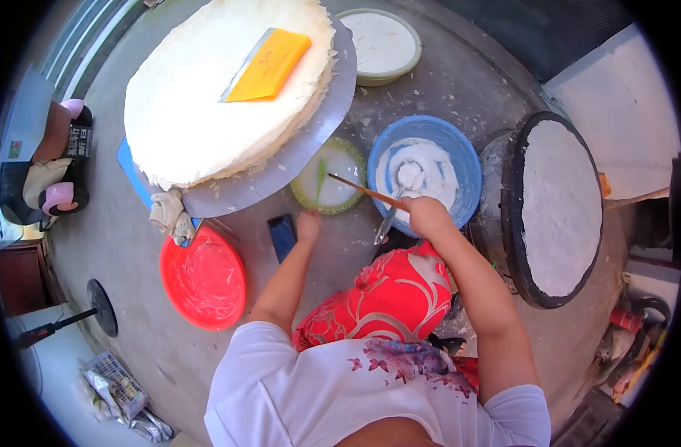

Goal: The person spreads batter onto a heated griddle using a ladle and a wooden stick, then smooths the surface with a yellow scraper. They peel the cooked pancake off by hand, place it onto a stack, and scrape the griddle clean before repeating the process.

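Observation:
My right hand [427, 217] is closed around a thin brown wooden stick [366, 190]. The stick slants left, with its tip over a translucent green bowl [304, 200] of pale liquid, in which something long and green shows. Beneath my right hand a blue basin [467, 160] holds thick white batter [437, 160]. A metal utensil [386, 225] leans at the basin's near rim, close to my right hand. My left hand [308, 222] is at the near rim of the green bowl, its fingers curled out of sight; whether it grips anything cannot be seen.
A tall stack of round pale sheets [199, 89] bears an orange scraper [273, 65]. At right is a round black griddle [513, 216] coated in white. A red basin [204, 279], a phone [282, 237], a cloth [170, 214] and a pale green tub [389, 77] stand around.

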Tool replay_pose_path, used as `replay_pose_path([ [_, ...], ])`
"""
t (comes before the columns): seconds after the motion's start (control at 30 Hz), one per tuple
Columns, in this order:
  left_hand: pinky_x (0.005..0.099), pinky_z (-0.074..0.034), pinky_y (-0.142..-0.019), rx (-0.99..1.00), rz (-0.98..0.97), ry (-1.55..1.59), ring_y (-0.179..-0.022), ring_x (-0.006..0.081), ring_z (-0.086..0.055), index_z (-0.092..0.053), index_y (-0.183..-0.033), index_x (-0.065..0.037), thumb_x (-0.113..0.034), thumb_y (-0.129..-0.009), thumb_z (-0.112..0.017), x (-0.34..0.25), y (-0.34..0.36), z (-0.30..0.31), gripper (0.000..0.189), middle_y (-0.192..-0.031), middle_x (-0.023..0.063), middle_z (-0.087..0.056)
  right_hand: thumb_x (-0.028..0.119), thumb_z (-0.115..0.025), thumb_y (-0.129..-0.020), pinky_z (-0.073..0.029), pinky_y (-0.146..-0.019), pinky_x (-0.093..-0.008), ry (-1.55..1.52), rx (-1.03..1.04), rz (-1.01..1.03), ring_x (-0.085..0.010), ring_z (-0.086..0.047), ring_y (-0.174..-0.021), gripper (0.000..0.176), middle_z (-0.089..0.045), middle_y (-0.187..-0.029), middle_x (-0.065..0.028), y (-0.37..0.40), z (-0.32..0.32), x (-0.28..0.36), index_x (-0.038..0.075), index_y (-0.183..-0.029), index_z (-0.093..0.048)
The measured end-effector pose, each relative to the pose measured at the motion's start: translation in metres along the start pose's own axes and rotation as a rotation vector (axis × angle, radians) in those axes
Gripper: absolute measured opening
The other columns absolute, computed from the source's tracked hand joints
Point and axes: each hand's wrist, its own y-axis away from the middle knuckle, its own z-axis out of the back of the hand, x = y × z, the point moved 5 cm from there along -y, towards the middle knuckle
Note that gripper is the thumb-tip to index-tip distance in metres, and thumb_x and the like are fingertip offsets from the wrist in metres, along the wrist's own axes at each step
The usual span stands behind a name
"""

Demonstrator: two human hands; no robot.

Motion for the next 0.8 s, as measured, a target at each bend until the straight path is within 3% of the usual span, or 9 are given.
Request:
replay_pose_path([
  [0.13, 0.0437, -0.046, -0.074, 0.014, -0.054, 0.12, -0.084, 0.0409, -0.057, -0.063, -0.084, 0.002, -0.022, -0.084, -0.048, -0.026, 0.041, 0.013, 0.028, -0.085, 0.0267, -0.058, 0.01, -0.046, -0.08, -0.049, -0.067, -0.0392, 0.278, -0.125, 0.143, -0.0281, -0.06, -0.08, 0.032, -0.055, -0.084, -0.0145, -0.003, -0.011, 0.01, 0.022, -0.107, -0.06],
  [0.23, 0.0421, -0.046, -0.075, 0.022, -0.058, 0.144, -0.086, 0.0398, -0.057, -0.063, -0.086, 0.0, -0.022, -0.083, -0.048, -0.024, 0.045, 0.014, 0.028, -0.085, 0.0258, -0.059, 0.012, -0.046, -0.081, -0.05, -0.066, -0.0393, 0.217, -0.091, 0.011, -0.0271, -0.059, -0.081, 0.033, -0.051, -0.086, -0.0128, 0.003, -0.007, 0.017, 0.025, -0.109, -0.058],
  [0.3, 0.0424, -0.045, -0.077, 0.129, 0.114, 0.023, -0.088, 0.0388, -0.057, -0.064, -0.088, -0.003, -0.025, -0.083, -0.049, -0.013, 0.026, 0.013, 0.027, -0.086, 0.0238, -0.06, 0.012, -0.046, -0.082, -0.049, -0.067, -0.0396, 0.172, -0.063, -0.005, -0.0276, -0.059, -0.081, 0.034, -0.051, -0.087, -0.013, 0.012, 0.004, 0.016, 0.026, -0.111, -0.057],
  [0.53, 0.0443, -0.046, -0.074, 0.043, 0.155, -0.134, -0.085, 0.037, -0.058, -0.065, -0.085, -0.007, -0.029, -0.082, -0.049, -0.017, 0.014, 0.037, 0.027, -0.086, 0.0199, -0.061, 0.009, -0.048, -0.081, -0.048, -0.07, -0.0398, 0.017, -0.054, -0.089, -0.0312, -0.059, -0.081, 0.041, -0.056, -0.088, -0.0145, 0.054, 0.035, -0.015, 0.027, -0.117, -0.055],
  [0.63, 0.0446, -0.046, -0.07, 0.053, 0.075, -0.297, -0.082, 0.0359, -0.059, -0.064, -0.083, -0.006, -0.029, -0.082, -0.05, -0.038, 0.023, 0.048, 0.027, -0.081, 0.0192, -0.062, 0.014, -0.054, -0.08, -0.046, -0.067, -0.0415, -0.036, 0.064, 0.032, -0.0331, -0.058, -0.075, 0.036, -0.06, -0.082, -0.0184, 0.046, 0.019, -0.014, 0.024, -0.115, -0.057],
  [0.8, 0.0446, -0.046, -0.066, -0.064, -0.125, -0.339, -0.076, 0.0355, -0.059, -0.062, -0.081, -0.004, -0.024, -0.083, -0.052, -0.057, 0.055, 0.071, 0.023, -0.076, 0.02, -0.06, 0.012, -0.047, -0.082, -0.048, -0.069, -0.0403, -0.015, 0.026, -0.058, -0.0321, -0.06, -0.079, 0.036, -0.062, -0.09, -0.016, 0.016, 0.007, -0.007, 0.023, -0.114, -0.057],
])
